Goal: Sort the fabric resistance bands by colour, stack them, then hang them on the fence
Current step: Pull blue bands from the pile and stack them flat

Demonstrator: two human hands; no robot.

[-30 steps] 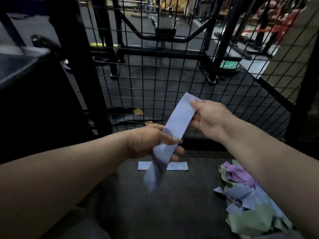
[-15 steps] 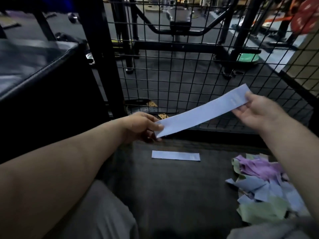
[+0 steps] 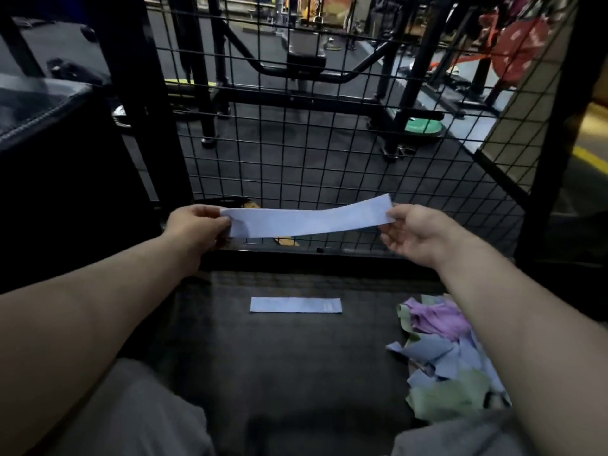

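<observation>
Barely started — left hand (image 3: 194,225) and right hand (image 3: 414,232) pinch the ends of a blue band (image 3: 309,220) above one laid band (image 3: 295,305) — tangled pile (image 3: 450,357) beside the right arm unsorted, fence (image 3: 329,143) bare.

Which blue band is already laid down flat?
The lone blue band on the dark surface; the held band stretches between left hand and right hand, others crumple in the pile.
</observation>
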